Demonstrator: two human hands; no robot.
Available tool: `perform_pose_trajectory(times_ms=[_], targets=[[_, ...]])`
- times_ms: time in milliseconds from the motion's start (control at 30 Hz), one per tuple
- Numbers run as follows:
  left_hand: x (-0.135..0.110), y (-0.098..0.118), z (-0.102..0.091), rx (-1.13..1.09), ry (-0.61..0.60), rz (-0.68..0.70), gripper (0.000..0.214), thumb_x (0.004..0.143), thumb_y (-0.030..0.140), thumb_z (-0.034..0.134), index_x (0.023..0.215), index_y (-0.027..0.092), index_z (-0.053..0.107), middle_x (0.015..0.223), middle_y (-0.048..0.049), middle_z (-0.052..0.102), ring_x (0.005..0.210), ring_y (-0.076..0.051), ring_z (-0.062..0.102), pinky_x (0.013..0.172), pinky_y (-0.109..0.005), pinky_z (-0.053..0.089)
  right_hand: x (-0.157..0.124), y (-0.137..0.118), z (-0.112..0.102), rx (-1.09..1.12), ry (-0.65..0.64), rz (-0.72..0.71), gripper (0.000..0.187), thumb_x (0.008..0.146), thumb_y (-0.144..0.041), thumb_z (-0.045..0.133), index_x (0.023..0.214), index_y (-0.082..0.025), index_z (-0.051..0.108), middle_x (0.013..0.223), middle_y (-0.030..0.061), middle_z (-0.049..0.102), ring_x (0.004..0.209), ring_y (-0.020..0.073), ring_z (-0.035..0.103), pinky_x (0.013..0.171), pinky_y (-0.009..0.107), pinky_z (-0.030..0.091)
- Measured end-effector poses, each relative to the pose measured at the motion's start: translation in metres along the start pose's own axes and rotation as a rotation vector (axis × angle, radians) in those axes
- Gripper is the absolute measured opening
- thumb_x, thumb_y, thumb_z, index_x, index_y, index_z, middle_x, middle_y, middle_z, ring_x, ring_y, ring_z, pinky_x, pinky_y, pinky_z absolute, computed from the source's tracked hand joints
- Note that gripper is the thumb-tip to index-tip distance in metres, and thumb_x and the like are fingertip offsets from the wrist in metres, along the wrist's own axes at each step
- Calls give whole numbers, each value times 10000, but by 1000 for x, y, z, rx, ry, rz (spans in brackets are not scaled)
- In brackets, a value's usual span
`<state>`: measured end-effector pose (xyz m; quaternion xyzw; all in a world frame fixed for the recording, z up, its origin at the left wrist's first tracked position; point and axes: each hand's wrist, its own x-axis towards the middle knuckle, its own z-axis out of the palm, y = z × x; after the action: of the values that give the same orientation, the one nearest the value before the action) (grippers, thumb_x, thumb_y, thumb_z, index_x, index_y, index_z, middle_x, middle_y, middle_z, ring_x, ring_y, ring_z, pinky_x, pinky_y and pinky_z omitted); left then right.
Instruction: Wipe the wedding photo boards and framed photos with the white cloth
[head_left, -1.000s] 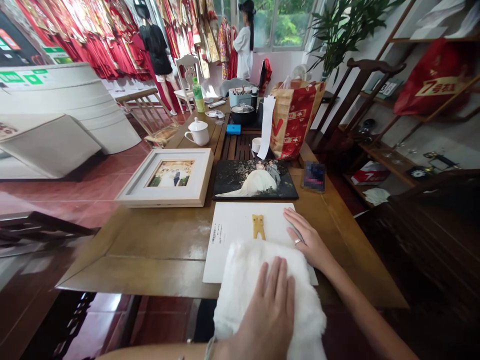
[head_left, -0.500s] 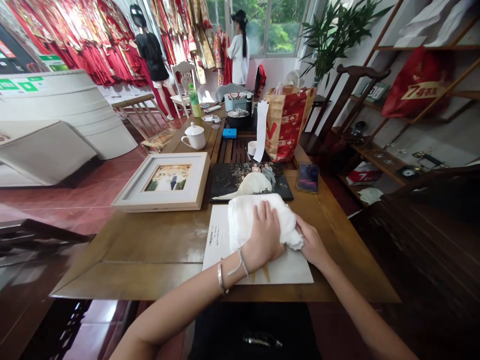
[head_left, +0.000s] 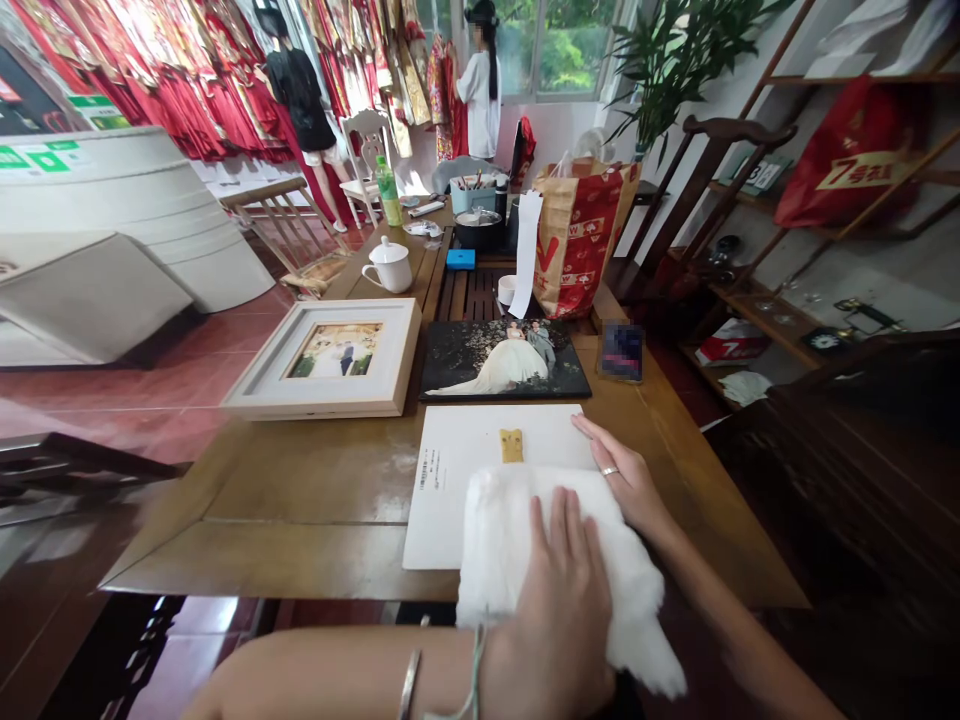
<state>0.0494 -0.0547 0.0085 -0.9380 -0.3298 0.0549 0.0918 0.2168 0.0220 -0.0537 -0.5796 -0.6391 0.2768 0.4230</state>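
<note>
Your left hand is lying palm down on a folded white cloth, its fingers stretched out and slightly parted, pressing on the cloth from above. A silver bangle is circling that forearm, and a thin cord bracelet is sitting closer to the wrist. Your right hand, wearing a ring, is resting at the right edge of a white panel, with its fingers reaching toward the far right corner; you are partly hiding its grip, so I cannot tell whether it is pinching the panel or only steadying it.

The panel is lying flat near the near edge of the wooden table, showing a barcode on its left side. The cloth is covering its near right part and reaching past the table's near edge. Just beyond the cloth, the top of a gold-coloured plate is showing on the panel; the cloth is hiding the rest.

On the far side of the panel, a dark wedding photo print is lying just beside it. To the left, a white-framed photograph is lying face up. Farther off, a lidded white mug is standing on the left, and a red-and-brown paper bag is standing upright on the right.
</note>
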Motion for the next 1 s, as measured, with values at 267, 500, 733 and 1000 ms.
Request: perform_pose_trajectory(times_ms=[267,500,733,1000], targets=[[76,-73,-6,-26,-141,-192,855,808,502,566,1401,-61,316,1447,-330,285,1365,-419,256,1064,-545,258,1,8,0,-61,-37,-133,523,866,-207,441,1388,-223,445,1408,86,513,1276,270,504,1021,429,451],[18,-28,-2,28,-76,-23,938,728,544,606,1378,-85,356,1433,-325,322,1345,-469,261,1081,-578,221,1,11,3,-107,-46,-131,480,896,-229,431,1374,-254,467,1436,69,481,1324,241,448,1094,453,382],[-15,-15,-4,-61,-63,51,930,740,572,565,1405,-37,338,1454,-298,306,1368,-411,258,1100,-506,239,3,7,3,-129,-40,-152,398,936,-275,381,1285,-243,569,1395,73,527,1330,245,439,1116,493,343],[68,-63,-3,-103,-119,-238,858,785,461,617,1383,-82,329,1431,-353,296,1354,-429,273,1068,-526,250,4,14,3,-109,-39,-238,556,820,-169,511,1372,-213,463,1419,114,493,1299,275,475,1073,453,402]])
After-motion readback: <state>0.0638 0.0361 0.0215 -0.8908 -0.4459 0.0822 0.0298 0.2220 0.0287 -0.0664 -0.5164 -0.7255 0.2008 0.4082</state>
